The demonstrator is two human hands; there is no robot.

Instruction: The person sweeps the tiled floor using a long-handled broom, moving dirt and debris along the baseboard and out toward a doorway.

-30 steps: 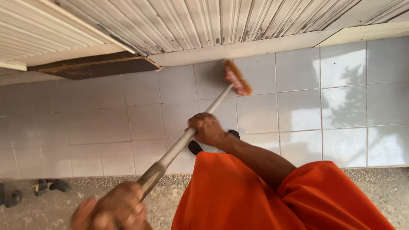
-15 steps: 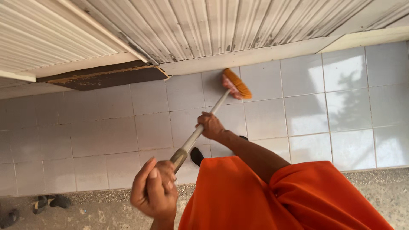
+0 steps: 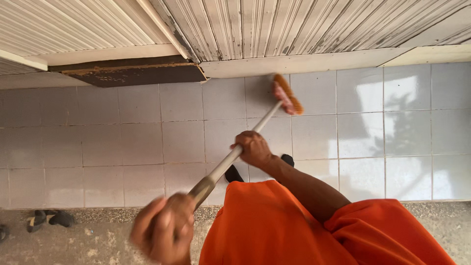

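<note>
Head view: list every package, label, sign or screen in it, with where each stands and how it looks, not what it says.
None in view: no package, label, sign or screen.
What shows instead: a broom with orange bristles and a pale handle, held by the left hand and the right hand, over the grey tiled floor, below a corrugated shutter; dark sandals lie lower left.

Both hands closed on a long-handled broom (image 3: 245,142); right hand (image 3: 252,148) at mid-handle, left hand (image 3: 164,233), blurred, at the handle end toward 7 o'clock; orange bristle head (image 3: 288,94) on the tiled floor (image 3: 122,137) at 12 o'clock; dark sandals (image 3: 49,219) at 8 o'clock.
</note>
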